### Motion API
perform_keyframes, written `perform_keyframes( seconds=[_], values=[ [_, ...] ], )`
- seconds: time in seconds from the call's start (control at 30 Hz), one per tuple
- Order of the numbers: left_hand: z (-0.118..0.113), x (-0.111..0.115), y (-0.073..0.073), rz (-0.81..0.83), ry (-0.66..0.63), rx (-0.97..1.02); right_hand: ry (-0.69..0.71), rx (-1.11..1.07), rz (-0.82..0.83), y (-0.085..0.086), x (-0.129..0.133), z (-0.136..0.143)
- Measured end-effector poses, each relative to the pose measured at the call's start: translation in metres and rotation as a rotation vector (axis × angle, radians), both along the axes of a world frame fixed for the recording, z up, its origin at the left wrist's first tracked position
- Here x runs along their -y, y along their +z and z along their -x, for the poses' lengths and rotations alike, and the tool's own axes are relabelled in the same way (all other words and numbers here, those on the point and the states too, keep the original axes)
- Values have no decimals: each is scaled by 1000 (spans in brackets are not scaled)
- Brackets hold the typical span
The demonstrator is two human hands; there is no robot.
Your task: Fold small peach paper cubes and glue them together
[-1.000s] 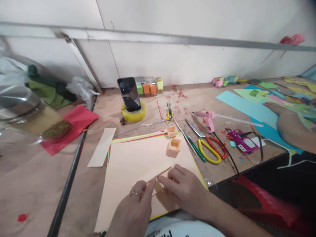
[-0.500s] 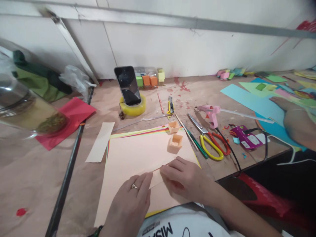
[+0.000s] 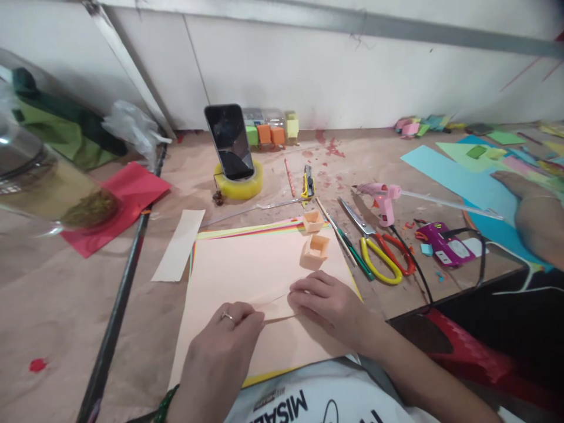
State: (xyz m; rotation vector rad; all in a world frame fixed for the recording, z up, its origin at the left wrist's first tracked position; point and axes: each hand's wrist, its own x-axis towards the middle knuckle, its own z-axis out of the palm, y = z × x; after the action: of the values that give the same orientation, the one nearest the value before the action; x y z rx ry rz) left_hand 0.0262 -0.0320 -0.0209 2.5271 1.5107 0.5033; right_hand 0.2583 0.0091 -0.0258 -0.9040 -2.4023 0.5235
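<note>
Both of my hands grip a narrow peach paper strip [image 3: 278, 308] just above a stack of coloured paper sheets [image 3: 229, 264], peach on top. My left hand [image 3: 227, 341], with a ring on one finger, pinches the strip's left end. At the other end, the fingers of my right hand [image 3: 328, 302] are closed on it; their tips are partly hidden. Beyond the right hand, two small open peach paper boxes sit at the stack's upper right: a nearer box [image 3: 316, 249] and a farther box [image 3: 313, 221].
Right of the stack lie scissors [image 3: 382, 258], a green-handled tool [image 3: 355, 255], a pink glue gun [image 3: 382, 200] and a purple power strip [image 3: 447, 242]. A phone [image 3: 230, 141] leans on a yellow tape roll [image 3: 240, 185]. A glass jar [image 3: 74, 197] stands left. Another person's hand [image 3: 520, 197] rests far right.
My left hand has drawn slightly left and away from the right hand, and more of the strip shows between them. The camera view has shifted a little.
</note>
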Motion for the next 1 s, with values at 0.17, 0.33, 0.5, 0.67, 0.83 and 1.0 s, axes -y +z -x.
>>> perform_keyframes(
  seconds=[0.17, 0.33, 0.5, 0.67, 0.83, 1.0],
  values=[
    [3, -1, 0, 88, 43, 138, -36, -113, 93, -5, 0, -4],
    [4, -2, 1, 111, 80, 196, -127, -196, 184, -8, -1, -3],
    [4, -6, -3, 77, 115, 174, -266, -207, 226, -6, -2, 3],
    [2, -9, -5, 67, 124, 176, -339, -191, 185, -10, -1, 7],
    [1, -12, -2, 66, 128, 129, -341, -189, 184, -11, -3, 7],
    [-3, -15, 3, 40, 147, 131, -332, -176, 194, -10, -4, 7]
  ],
)
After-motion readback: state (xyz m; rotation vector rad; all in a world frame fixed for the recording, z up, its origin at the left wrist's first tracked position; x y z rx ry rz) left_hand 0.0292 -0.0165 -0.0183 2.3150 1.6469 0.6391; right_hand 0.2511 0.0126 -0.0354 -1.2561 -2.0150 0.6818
